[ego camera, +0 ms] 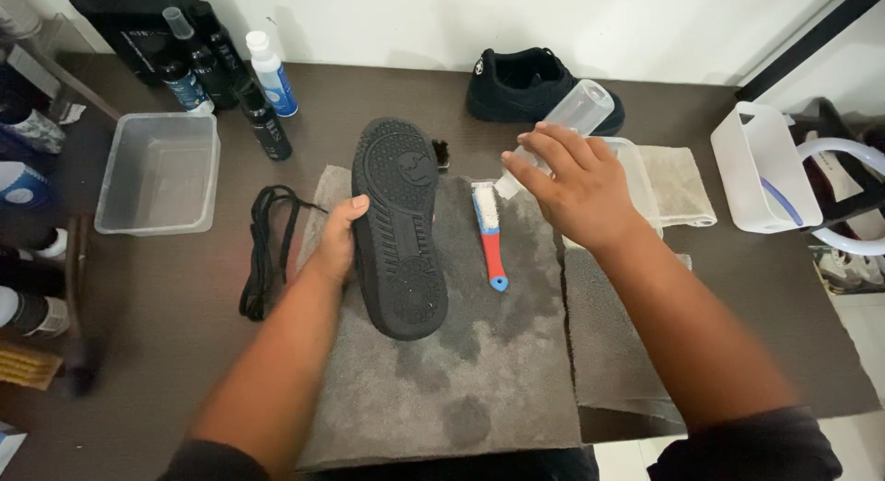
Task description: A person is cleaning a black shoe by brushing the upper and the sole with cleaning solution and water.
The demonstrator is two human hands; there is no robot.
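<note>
Far left: clear tub [159,172], bottles [226,71] behind it, black laces [267,251] loose on the table [184,306]. Then left hand [336,246] clamped on a black shoe [401,228], sole up, tilted over a damp grey towel [479,370]. Beside the shoe, touching nothing but towel: red-and-blue brush [489,237]. Right hand [576,186] closed around a clear bottle [567,122], tipped toward the shoe. Second black shoe [525,85] behind. Hands apart. Far right: white basket [761,172]

Two black shoes [398,228] [525,83], one brush [489,234], two clear tubs [159,172] [641,181], four bottles [267,76]
</note>
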